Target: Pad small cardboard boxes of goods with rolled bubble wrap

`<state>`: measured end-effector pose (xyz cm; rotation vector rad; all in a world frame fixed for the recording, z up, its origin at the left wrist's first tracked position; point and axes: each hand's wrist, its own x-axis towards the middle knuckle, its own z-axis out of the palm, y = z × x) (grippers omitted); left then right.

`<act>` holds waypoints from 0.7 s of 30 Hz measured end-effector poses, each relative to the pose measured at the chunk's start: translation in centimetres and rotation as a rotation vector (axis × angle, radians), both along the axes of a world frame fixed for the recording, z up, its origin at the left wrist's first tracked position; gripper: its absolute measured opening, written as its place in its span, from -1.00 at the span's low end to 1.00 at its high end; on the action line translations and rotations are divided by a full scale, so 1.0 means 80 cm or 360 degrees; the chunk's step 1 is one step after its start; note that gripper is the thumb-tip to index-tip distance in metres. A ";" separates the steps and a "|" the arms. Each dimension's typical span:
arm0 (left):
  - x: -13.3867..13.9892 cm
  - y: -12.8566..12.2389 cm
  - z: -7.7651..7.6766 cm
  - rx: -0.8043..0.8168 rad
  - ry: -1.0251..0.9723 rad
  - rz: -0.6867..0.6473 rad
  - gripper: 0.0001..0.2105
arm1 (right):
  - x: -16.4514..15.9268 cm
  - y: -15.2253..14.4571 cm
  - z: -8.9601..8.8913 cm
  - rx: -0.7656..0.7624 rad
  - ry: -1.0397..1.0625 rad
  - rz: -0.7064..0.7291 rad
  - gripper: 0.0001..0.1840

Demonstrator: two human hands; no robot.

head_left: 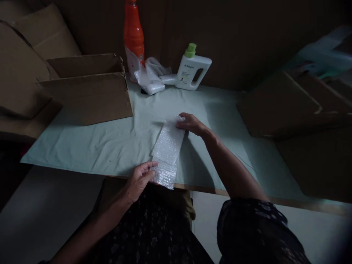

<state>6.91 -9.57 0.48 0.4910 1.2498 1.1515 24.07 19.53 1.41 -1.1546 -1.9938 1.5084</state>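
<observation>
A folded strip of clear bubble wrap (169, 141) lies slantwise at the front middle of the cloth-covered table, its near end reaching over the front edge. My right hand (192, 124) pinches its far end between thumb and fingers. At the near end, my left hand (141, 178) grips the left edge with thumb and fingertips. Whether anything is wrapped inside the strip cannot be made out. Behind it, more crumpled bubble wrap (154, 79) sits beside a white bottle with a green cap (189, 71).
An orange bottle (134, 36) stands at the back. An open cardboard box (93, 95) is on the left, with larger cardboard (22, 69) beyond it. Dark cardboard boxes (288, 106) stand at the right. Pale green cloth (110, 146) covers the table.
</observation>
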 end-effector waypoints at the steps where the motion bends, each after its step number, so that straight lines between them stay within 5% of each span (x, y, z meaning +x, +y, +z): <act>1: 0.000 0.000 0.000 -0.0001 0.0013 0.0004 -0.53 | 0.000 0.003 0.001 0.0032 -0.0036 0.0010 -0.54; 21: 0.003 0.001 0.006 -0.0018 0.0064 0.0043 -0.52 | -0.009 0.007 -0.018 0.0546 -0.0412 -0.0190 -0.57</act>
